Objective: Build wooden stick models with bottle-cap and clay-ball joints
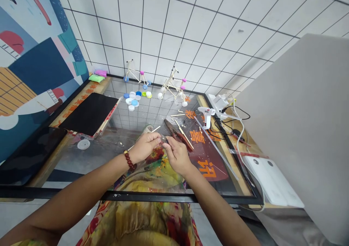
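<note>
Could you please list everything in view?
Stick frames: 2, cream, back
Caps: about 10, mixed, back
Packets: 2, green, pink, back
Board: 1, black, left
Lid: 1, white, left
Panel: 1, black, left
Pliers: 1, reddish, centre
Sticks: several, cream, centre
Glue gun: 1, white, right
Rod: 1, clear, right
Cables: several, white, black, right
Slabs: 2, white, right
Table: 1, black-rimmed, centre
Wall: 1, white, back
Mural: 1, multicoloured, left
Partition: 1, grey, right
Held piece: 1, dark, fingertips
Bracelet: 1, reddish, left wrist
Garment: 1, multicoloured, front
Left hand, right hand: 2, bare, centre

Glass tabletop (152, 115) with caps (134, 102), pliers (172, 129)
</note>
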A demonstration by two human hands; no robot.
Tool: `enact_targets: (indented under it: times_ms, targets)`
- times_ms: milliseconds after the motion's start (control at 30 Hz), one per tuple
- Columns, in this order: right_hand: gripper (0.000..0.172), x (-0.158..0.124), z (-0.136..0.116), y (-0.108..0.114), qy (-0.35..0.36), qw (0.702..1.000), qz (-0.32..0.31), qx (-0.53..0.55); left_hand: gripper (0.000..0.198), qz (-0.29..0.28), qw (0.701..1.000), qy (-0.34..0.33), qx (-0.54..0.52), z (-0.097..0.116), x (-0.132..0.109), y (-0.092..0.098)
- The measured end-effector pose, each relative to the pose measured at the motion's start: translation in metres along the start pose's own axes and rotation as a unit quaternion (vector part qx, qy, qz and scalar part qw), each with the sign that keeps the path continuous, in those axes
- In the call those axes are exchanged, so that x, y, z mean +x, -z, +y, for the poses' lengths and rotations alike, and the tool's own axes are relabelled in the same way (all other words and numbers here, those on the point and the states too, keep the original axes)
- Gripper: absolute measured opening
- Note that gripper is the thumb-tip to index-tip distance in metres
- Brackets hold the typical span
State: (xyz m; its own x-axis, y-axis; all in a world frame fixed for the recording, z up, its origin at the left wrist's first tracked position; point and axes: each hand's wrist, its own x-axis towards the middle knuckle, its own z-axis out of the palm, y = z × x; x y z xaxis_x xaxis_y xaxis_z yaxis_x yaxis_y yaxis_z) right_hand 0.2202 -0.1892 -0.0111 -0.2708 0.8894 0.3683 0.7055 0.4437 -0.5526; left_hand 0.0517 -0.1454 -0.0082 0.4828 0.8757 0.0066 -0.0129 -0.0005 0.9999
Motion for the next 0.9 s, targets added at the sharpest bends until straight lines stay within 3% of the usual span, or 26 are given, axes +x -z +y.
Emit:
enact_targets:
  times_ms: [67, 133, 200, 367, 900]
  targets:
    - [0.031, -0.001, 0.005, 0.003, 0.002, 1.000, 0.000, -0.012, 0.032, 0.027, 1.000, -0.002, -0.007, 0.008, 0.003, 0.013]
    - [0.032, 0.001, 0.009, 0.003, -0.010, 1.000, 0.018, -0.022, 0.033, 0.100, 0.994, 0.003, -0.046, 0.015, 0.006, 0.024]
    - [0.032, 0.005, 0.012, -0.001, -0.024, 0.999, 0.039, -0.018, 0.032, 0.139, 0.988, 0.005, -0.072, 0.020, 0.008, 0.027]
    - [0.033, 0.012, 0.012, -0.015, -0.017, 0.999, 0.043, -0.021, 0.036, 0.050, 0.992, 0.018, -0.117, 0.014, 0.005, 0.008]
    - [0.033, 0.003, 0.008, -0.001, 0.022, 0.999, 0.016, -0.019, 0.022, 0.023, 0.988, -0.092, 0.122, 0.009, 0.001, 0.008]
